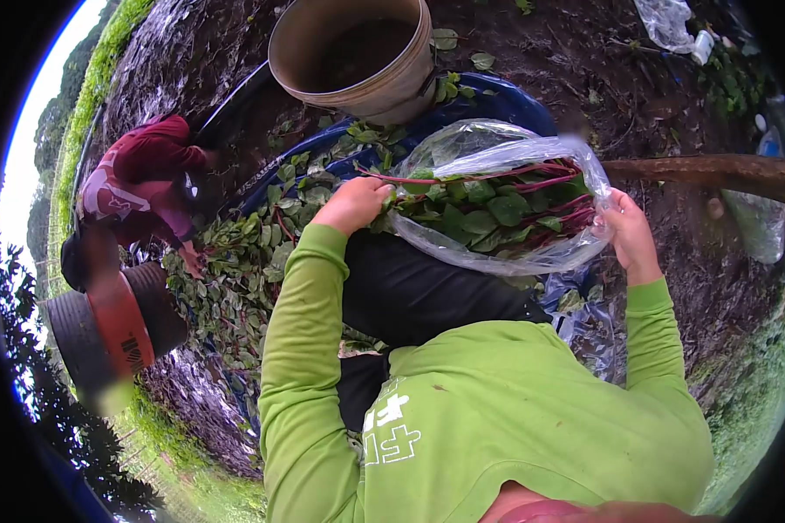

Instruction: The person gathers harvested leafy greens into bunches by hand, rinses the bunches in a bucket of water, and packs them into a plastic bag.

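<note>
The right hand (628, 231) pinches the clear plastic bag (497, 160); the left hand (356, 202) curls opposite (exact grip hidden from me). The purple-stemmed, green leafy bundle (488, 218) looks light, bruisable: best held by stems.

Red-stemmed greens (497, 212) in a clear bag (532, 264), right fingers (617, 212) on its edge

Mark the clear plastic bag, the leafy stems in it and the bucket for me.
Clear plastic bag (497, 158), head view: its upper film.
Leafy stems (508, 210), head view: a leaf mid-bunch.
Bucket (396, 98), head view: its outer wall.
</note>
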`<state>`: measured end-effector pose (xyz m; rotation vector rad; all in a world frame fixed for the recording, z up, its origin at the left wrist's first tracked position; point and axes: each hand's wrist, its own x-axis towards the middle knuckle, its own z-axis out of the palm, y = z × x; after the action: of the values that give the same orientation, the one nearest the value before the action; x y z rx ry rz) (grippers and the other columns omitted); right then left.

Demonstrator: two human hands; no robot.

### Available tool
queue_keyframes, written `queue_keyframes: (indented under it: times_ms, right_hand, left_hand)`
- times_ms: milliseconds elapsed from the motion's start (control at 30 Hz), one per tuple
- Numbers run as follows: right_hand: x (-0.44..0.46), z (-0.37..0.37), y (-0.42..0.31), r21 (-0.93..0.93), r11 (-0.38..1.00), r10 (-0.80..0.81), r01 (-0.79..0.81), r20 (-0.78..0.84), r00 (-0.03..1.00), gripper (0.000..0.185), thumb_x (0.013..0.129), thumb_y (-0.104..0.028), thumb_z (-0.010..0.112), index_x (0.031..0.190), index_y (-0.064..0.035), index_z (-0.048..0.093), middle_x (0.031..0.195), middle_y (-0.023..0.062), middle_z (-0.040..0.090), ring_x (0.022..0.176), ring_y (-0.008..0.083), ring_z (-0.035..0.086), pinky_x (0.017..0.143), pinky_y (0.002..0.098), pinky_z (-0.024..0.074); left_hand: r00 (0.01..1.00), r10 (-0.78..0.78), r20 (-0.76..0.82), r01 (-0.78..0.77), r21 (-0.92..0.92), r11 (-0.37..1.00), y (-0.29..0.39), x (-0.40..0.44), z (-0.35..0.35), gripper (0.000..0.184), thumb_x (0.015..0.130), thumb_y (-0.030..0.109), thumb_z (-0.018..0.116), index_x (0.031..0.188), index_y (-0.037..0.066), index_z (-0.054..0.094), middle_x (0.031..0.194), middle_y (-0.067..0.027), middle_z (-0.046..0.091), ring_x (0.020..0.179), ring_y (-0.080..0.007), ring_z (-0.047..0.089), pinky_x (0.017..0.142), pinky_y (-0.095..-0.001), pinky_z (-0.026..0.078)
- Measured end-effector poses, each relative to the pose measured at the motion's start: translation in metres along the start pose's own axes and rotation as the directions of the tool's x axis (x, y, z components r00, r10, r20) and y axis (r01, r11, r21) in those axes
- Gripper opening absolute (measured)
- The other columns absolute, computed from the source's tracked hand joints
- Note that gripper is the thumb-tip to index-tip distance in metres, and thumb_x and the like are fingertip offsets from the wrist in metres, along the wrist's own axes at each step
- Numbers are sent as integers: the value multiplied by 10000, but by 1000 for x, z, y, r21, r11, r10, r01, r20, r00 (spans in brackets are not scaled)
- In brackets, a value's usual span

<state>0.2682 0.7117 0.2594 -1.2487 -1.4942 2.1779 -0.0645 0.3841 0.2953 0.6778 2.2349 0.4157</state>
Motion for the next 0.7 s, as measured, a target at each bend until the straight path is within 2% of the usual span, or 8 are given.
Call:
queue_keyframes:
  times_ms: [100, 200, 333, 367, 400, 467, 633, 700]
  right_hand:
    - [17, -17, 15, 152, 987, 46, -51, 36, 998, 280, 970, -141, 641, 1227, -52, 572, 961, -17, 635, 777, 49, 572, 596, 226, 433]
    - [8, -3, 14, 71, 996, 53, -51, -25, 998, 321, 961, -193, 680, 1230, -54, 574, 963, -29, 642, 727, 31, 532, 572, 208, 388]
    - [0, 25, 21, -146, 986, -97, 76, -142, 985, 383, 933, -238, 732, 1254, -75, 603, 880, -62, 625, 576, -9, 401, 485, 191, 278]
    - [0, 18, 21, -95, 995, -37, 25, -129, 991, 365, 936, -227, 726, 1248, -76, 612, 863, -63, 623, 563, -12, 391, 475, 192, 267]
    - [0, 15, 20, -44, 999, 21, -26, -111, 994, 348, 939, -215, 719, 1243, -76, 621, 846, -64, 622, 549, -14, 381, 465, 193, 256]
    - [-1, 20, 14, 47, 999, 10, -5, -114, 993, 282, 955, -173, 675, 1217, -78, 635, 789, -70, 593, 534, -10, 378, 457, 195, 262]
    - [33, 39, -10, 315, 943, -58, 103, -151, 987, 192, 997, -119, 559, 1170, -98, 641, 643, -75, 447, 469, 27, 347, 409, 228, 252]
    - [57, 49, -33, 363, 916, -101, 171, -204, 974, 123, 991, -121, 576, 1074, -95, 663, 601, -73, 400, 452, 45, 326, 402, 243, 248]
  left_hand:
    - [991, -101, 85, 125, -363, 923, 34, 2, 10, 379, 931, 288, 682, 1146, -24, 670, 1039, -241, 716, 997, -349, 688, 883, -404, 506]
    - [1000, -21, -14, 14, -402, 916, 41, -7, 32, 393, 901, 252, 720, 1145, -49, 655, 1001, -222, 719, 990, -314, 686, 872, -379, 506]
    - [974, -25, -225, 30, 20, 999, 36, -23, 38, 261, 967, 191, 576, 1152, 20, 647, 1083, -222, 704, 993, -325, 689, 879, -423, 515]
    - [926, -12, -376, -42, -135, 990, 25, -16, 47, 224, 986, 138, 503, 1157, 69, 629, 1062, -172, 695, 902, -296, 686, 827, -429, 531]
    - [934, -167, -317, -7, -482, 876, 14, -9, 51, 216, 985, 123, 498, 1155, 78, 622, 1036, -149, 688, 863, -280, 675, 803, -416, 533]
    - [929, -365, -60, 68, -942, 328, 16, -6, 42, 207, 984, 92, 487, 1151, 95, 609, 984, -103, 672, 785, -250, 653, 757, -391, 538]
    - [918, -378, -122, -84, -990, 116, 48, 8, 24, 156, 1038, 111, 476, 1141, 45, 575, 965, -90, 633, 839, -248, 632, 681, -440, 552]
    - [953, -275, -127, -134, -991, -6, 64, 23, -3, 114, 1038, 112, 462, 1064, 70, 565, 817, -36, 546, 660, -156, 512, 545, -339, 428]
